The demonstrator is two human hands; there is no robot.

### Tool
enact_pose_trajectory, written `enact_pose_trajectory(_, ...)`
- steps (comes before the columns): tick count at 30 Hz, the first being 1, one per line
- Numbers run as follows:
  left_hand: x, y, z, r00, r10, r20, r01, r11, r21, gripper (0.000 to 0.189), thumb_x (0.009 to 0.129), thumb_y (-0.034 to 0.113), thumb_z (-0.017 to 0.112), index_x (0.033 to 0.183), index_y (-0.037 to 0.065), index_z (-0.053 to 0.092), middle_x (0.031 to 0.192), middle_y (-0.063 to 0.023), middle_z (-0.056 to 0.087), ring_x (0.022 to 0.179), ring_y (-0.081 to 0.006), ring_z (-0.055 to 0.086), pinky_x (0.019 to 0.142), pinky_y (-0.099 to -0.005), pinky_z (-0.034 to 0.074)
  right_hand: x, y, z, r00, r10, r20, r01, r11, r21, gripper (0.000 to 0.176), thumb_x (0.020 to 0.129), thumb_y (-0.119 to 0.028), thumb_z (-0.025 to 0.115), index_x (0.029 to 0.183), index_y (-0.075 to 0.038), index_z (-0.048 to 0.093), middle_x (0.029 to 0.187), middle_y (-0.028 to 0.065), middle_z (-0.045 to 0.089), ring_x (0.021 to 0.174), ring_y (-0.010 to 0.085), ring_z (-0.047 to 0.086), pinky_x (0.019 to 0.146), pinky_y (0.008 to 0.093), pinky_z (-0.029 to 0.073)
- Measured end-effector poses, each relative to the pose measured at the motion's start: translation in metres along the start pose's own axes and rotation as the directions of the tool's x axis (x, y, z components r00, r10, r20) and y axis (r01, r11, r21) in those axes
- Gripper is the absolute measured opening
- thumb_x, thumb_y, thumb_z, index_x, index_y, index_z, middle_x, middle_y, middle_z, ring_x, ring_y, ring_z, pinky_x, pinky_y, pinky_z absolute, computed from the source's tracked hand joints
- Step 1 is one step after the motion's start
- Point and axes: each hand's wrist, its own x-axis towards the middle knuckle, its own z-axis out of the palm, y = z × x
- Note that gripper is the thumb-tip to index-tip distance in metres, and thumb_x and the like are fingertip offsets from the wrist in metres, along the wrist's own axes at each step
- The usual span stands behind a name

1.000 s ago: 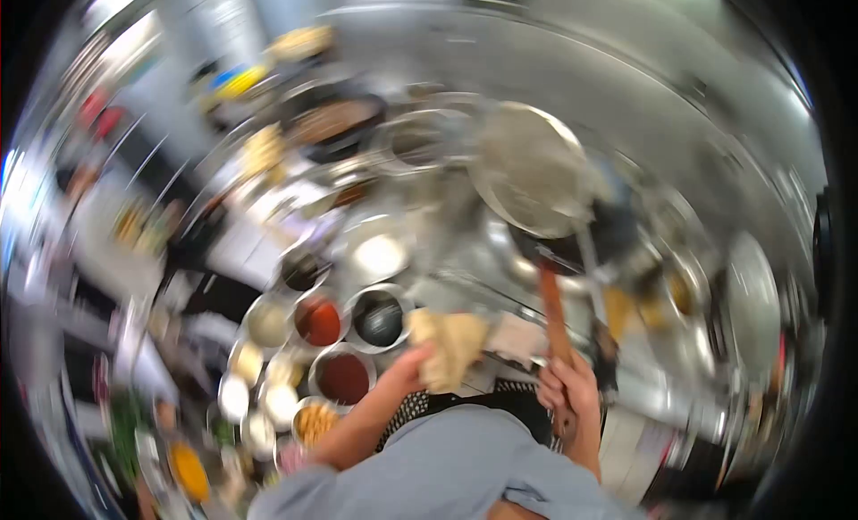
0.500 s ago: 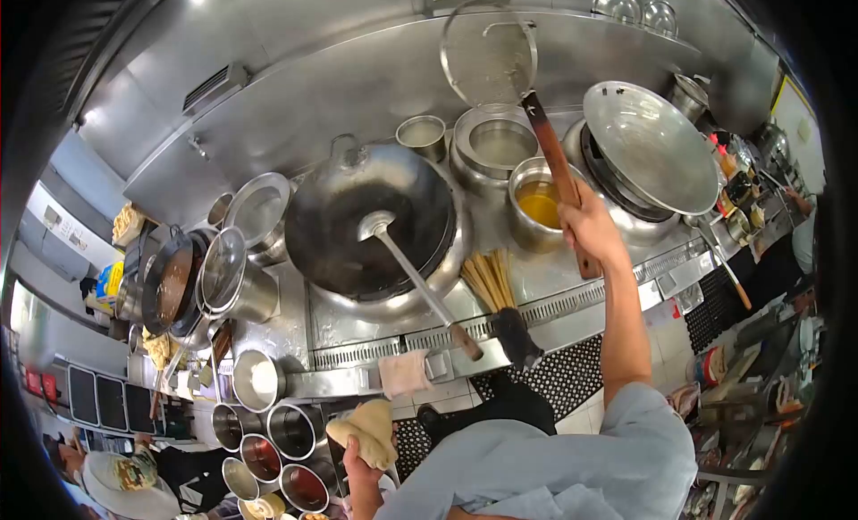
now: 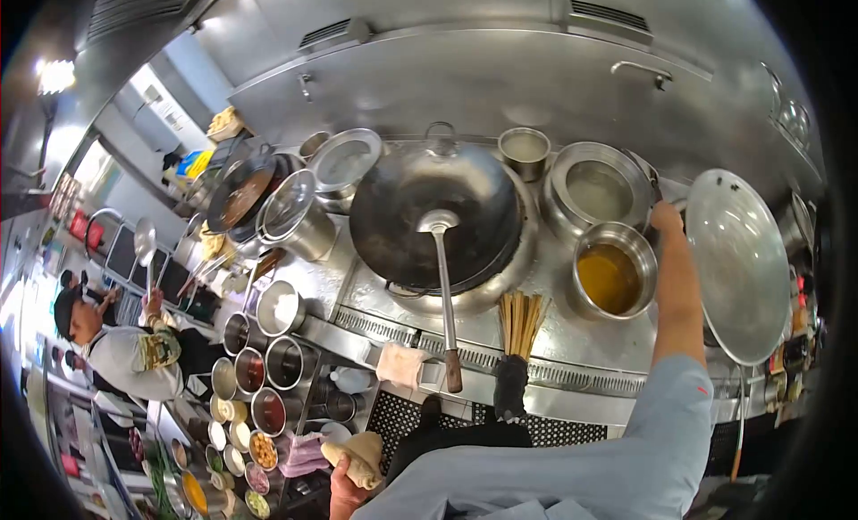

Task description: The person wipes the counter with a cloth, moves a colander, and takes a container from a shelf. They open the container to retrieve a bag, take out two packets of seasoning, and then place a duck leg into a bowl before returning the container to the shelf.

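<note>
My left hand (image 3: pixel 345 491) grips a folded beige cloth (image 3: pixel 359 459) low in the view, beside the sauce pots. Stretched out to the back right, my right hand (image 3: pixel 666 218) is closed around the dark handle (image 3: pixel 657 188) of a strainer. Most of that strainer is hidden near the right side of a lidded steel pot (image 3: pixel 559 185). Just left of my right forearm stands a pot of yellow oil (image 3: pixel 610 277). A ladle (image 3: pixel 444 283) rests in the large black wok (image 3: pixel 384 225), its wooden grip over the front edge. The bamboo brush (image 3: pixel 521 328) lies to its right.
A big steel wok (image 3: pixel 737 261) stands tilted right of my arm. Pans and pots (image 3: pixel 304 225) crowd the left of the range. Sauce pots (image 3: pixel 284 359) sit at lower left. A co-worker (image 3: pixel 134 355) holding a ladle stands farther left.
My right hand has lowered the strainer from its raised position, down beside the pots. The view has turned right. My left hand still holds the cloth.
</note>
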Motion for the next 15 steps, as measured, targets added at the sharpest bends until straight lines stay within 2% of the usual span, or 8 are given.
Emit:
enact_pose_trajectory(1, -0.003, -0.003, 0.003, 1.000, 0.005, 0.023, -0.006, 0.999, 0.035, 0.075, 0.087, 0.048, 0.066, 0.143, 0.007, 0.039, 0.136, -0.0170, 0.053, 0.120, -0.0366, 0.055, 0.100, -0.0525, 0.046, 0.007, -0.003, -0.006, 0.992, -0.128, -0.005, 0.128, 0.990, -0.061, 0.034, 0.094, -0.019, 0.047, 0.112, 0.002, 0.067, 0.120, 0.0211, 0.066, 0.116, 0.0353, 0.063, 0.093, 0.0457, 0.053)
enact_pose_trajectory(3, -0.004, 0.000, 0.007, 0.998, -0.032, 0.060, 0.025, 0.993, 0.112, 0.074, 0.087, 0.047, 0.066, 0.143, 0.007, 0.040, 0.135, -0.0169, 0.053, 0.119, -0.0363, 0.055, 0.100, -0.0522, 0.046, 0.000, -0.009, 0.000, 0.973, -0.102, -0.207, 0.113, 0.993, 0.042, 0.030, 0.091, -0.019, 0.050, 0.105, 0.000, 0.070, 0.120, 0.0208, 0.066, 0.106, 0.0361, 0.067, 0.087, 0.0463, 0.055)
enact_pose_trajectory(4, 0.000, 0.002, 0.007, 0.997, -0.043, 0.069, 0.033, 0.989, 0.148, 0.073, 0.087, 0.047, 0.067, 0.143, 0.007, 0.040, 0.134, -0.0167, 0.054, 0.119, -0.0360, 0.055, 0.100, -0.0518, 0.046, -0.016, -0.012, -0.002, 0.963, -0.027, -0.266, 0.091, 0.969, 0.231, 0.025, 0.089, -0.018, 0.051, 0.096, -0.003, 0.070, 0.108, 0.0217, 0.069, 0.096, 0.0362, 0.070, 0.081, 0.0467, 0.056)
enact_pose_trajectory(5, 0.006, 0.005, 0.007, 0.995, -0.066, 0.076, 0.051, 0.982, 0.180, 0.073, 0.087, 0.046, 0.067, 0.143, 0.007, 0.040, 0.134, -0.0166, 0.054, 0.119, -0.0358, 0.055, 0.100, -0.0515, 0.046, -0.083, -0.028, -0.037, 0.917, -0.079, -0.391, 0.143, 0.980, 0.139, 0.025, 0.091, -0.017, 0.049, 0.094, -0.002, 0.067, 0.098, 0.0242, 0.069, 0.092, 0.0379, 0.070, 0.080, 0.0479, 0.056)
enact_pose_trajectory(7, 0.021, 0.008, 0.008, 0.988, -0.117, 0.098, 0.087, 0.960, 0.266, 0.073, 0.087, 0.046, 0.067, 0.142, 0.007, 0.040, 0.134, -0.0163, 0.054, 0.118, -0.0352, 0.055, 0.099, -0.0509, 0.046, -0.098, -0.018, -0.022, 0.941, 0.097, -0.325, 0.031, 0.930, 0.366, 0.026, 0.096, -0.016, 0.041, 0.109, 0.001, 0.057, 0.101, 0.0293, 0.068, 0.095, 0.0441, 0.068, 0.084, 0.0538, 0.052)
enact_pose_trajectory(11, 0.044, 0.022, 0.008, 0.960, -0.245, 0.136, 0.159, 0.876, 0.455, 0.072, 0.087, 0.044, 0.067, 0.142, 0.007, 0.041, 0.132, -0.0157, 0.055, 0.118, -0.0342, 0.056, 0.098, -0.0497, 0.046, -0.228, -0.001, -0.051, 0.987, 0.065, -0.149, 0.037, 0.803, 0.595, 0.047, 0.088, -0.012, 0.048, 0.133, 0.001, 0.048, 0.115, 0.0333, 0.063, 0.110, 0.0457, 0.061, 0.097, 0.0499, 0.047)
enact_pose_trajectory(14, 0.070, 0.032, 0.010, 0.912, -0.382, 0.151, 0.202, 0.737, 0.645, 0.071, 0.087, 0.043, 0.068, 0.142, 0.007, 0.041, 0.132, -0.0153, 0.055, 0.117, -0.0333, 0.056, 0.098, -0.0488, 0.046, -0.362, 0.019, -0.060, 0.985, -0.005, -0.175, 0.150, 0.543, 0.827, 0.057, 0.084, -0.012, 0.054, 0.139, 0.000, 0.046, 0.129, 0.0268, 0.059, 0.126, 0.0366, 0.054, 0.105, 0.0428, 0.043)
enact_pose_trajectory(15, 0.081, 0.031, 0.014, 0.891, -0.432, 0.142, 0.208, 0.665, 0.718, 0.071, 0.087, 0.043, 0.068, 0.142, 0.006, 0.041, 0.131, -0.0151, 0.055, 0.117, -0.0331, 0.056, 0.098, -0.0485, 0.046, -0.400, 0.028, -0.036, 0.953, 0.023, -0.302, 0.268, 0.400, 0.876, 0.059, 0.084, -0.011, 0.056, 0.141, 0.001, 0.044, 0.135, 0.0226, 0.056, 0.129, 0.0333, 0.051, 0.107, 0.0412, 0.042)
